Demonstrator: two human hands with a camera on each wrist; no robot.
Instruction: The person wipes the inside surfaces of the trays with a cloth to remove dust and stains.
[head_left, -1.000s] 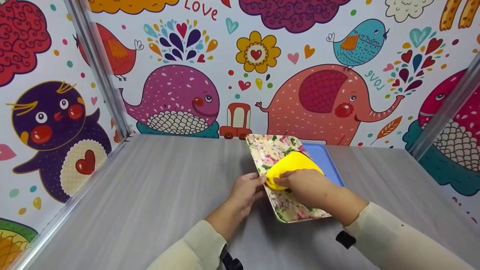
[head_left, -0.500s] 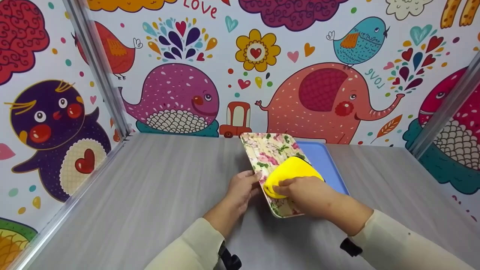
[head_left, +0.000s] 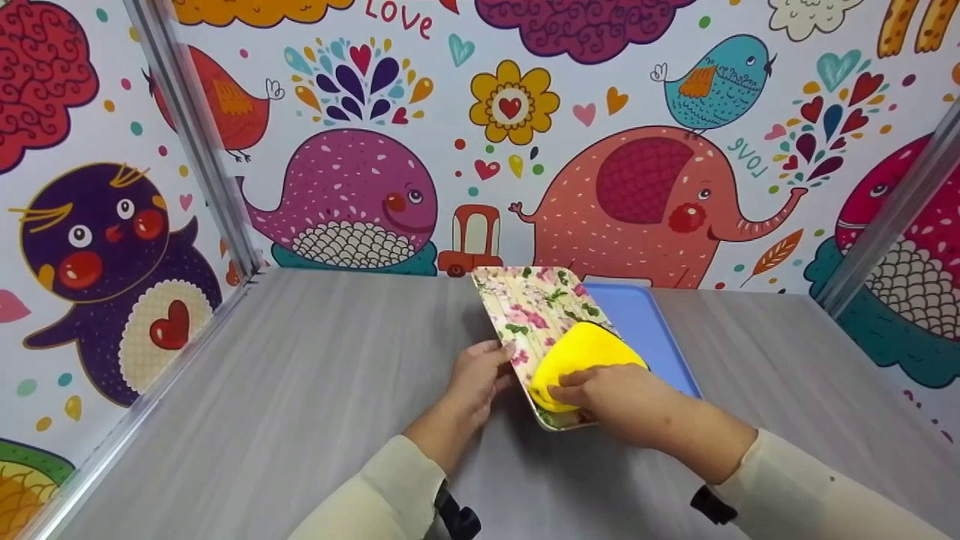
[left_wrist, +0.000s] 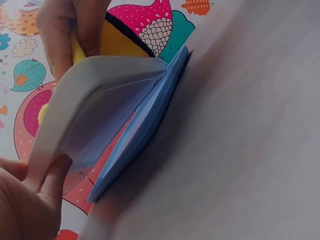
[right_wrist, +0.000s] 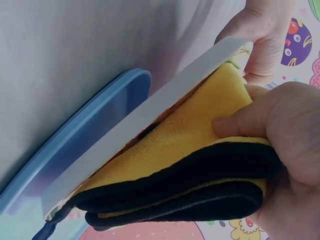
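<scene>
My left hand grips the left long edge of a flowered tray, thumb on the rim and fingers underneath. The tray is tilted, its patterned face up. In the left wrist view its pale underside shows above the blue tray. A folded yellow cloth with black edging lies against the near half of the patterned face. My right hand holds this cloth and presses it there; the right wrist view shows the cloth's folded layers and my thumb on top. Partly hidden behind, the blue tray lies on the table.
The grey wood-grain table spreads out around the trays. Behind it stands a wall panel printed with cartoon animals, and another such panel rises on the left. Metal posts join the panels at the corners.
The flowered tray has shifted left, uncovering more of the blue tray. My right hand and the cloth have slid toward the near end of the flowered tray. My left hand keeps its grip.
</scene>
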